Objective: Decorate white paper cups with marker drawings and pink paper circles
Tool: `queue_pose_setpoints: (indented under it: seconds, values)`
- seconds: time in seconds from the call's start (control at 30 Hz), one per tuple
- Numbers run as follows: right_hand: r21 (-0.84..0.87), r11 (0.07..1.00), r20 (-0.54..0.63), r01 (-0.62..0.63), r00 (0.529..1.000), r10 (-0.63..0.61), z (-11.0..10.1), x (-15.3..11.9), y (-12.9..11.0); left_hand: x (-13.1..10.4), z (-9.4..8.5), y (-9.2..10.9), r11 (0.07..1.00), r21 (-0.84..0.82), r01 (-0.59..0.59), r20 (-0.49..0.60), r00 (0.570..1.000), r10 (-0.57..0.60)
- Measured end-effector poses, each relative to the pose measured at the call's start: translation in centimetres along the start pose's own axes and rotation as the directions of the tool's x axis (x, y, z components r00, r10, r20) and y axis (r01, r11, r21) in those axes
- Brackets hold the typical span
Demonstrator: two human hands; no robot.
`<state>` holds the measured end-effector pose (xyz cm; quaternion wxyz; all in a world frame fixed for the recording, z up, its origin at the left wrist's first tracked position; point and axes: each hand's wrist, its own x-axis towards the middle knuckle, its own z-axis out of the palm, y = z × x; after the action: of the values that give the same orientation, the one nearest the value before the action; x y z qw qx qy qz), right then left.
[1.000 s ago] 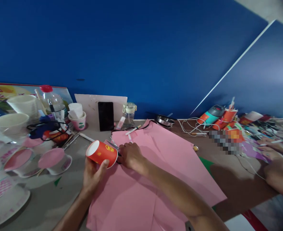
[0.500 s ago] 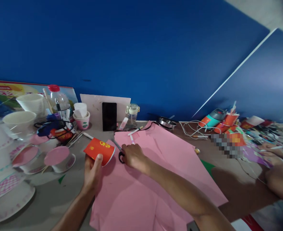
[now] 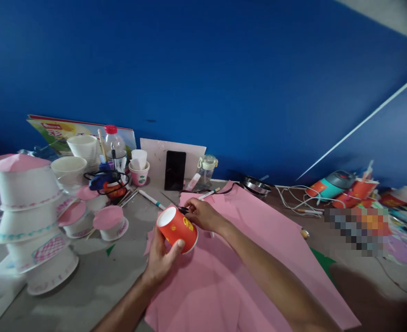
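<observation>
A red paper cup [image 3: 179,230] with yellow print is tilted in my left hand [image 3: 162,258], its white base facing up toward me. My thumb presses its side and the fingers wrap behind. Just right of the cup, my right hand [image 3: 203,214] is closed round the black handles of a pair of scissors [image 3: 183,210]. The thin blades point up and left behind the cup, which hides part of them. Large pink paper sheets [image 3: 224,267] lie under both hands. A white marker [image 3: 151,199] lies on the table near the cup.
At left stands a tower of decorated white cups [image 3: 33,216], beside several pink-topped bowls [image 3: 109,218]. A phone [image 3: 174,170] leans upright behind, next to a clear lidded bottle [image 3: 207,169]. White cables [image 3: 286,198] and a teal bottle [image 3: 333,186] are at right.
The view has swung left, so the scene sits farther right. My left hand has turned the cup so its white base shows. The scissors hand is now closer to the cup.
</observation>
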<state>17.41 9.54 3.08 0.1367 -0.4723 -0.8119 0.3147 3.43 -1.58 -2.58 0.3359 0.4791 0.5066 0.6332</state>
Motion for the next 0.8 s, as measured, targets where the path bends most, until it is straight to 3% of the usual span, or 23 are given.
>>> queue_pose_setpoints:
  seconds: [0.2, 0.37, 0.57, 0.8]
  values:
    - [0.041, 0.994, 0.033, 0.106, 0.994, -0.107, 2.5, 4.4, -2.3, -0.6, -0.5, -0.2, 0.997, 0.013, -0.076, 0.061, 0.995, 0.075]
    - [-0.029, 0.99, 0.023, 0.138, 0.99, -0.137, 3.6, 6.1, -3.5, -0.5, -0.5, -0.1, 0.996, 0.013, -0.084, 0.078, 0.993, 0.083]
    - [-0.259, 0.966, -0.175, -0.006, 0.984, -0.04, 1.6, 7.6, -2.9, -0.1, -0.5, -0.6, 0.992, 0.078, -0.094, 0.067, 0.994, 0.089]
    - [-0.416, 0.904, -0.151, -0.102, 0.988, 0.042, 1.8, 9.3, -2.2, 0.1, -0.4, -0.5, 0.994, 0.087, -0.068, 0.069, 0.996, 0.062]
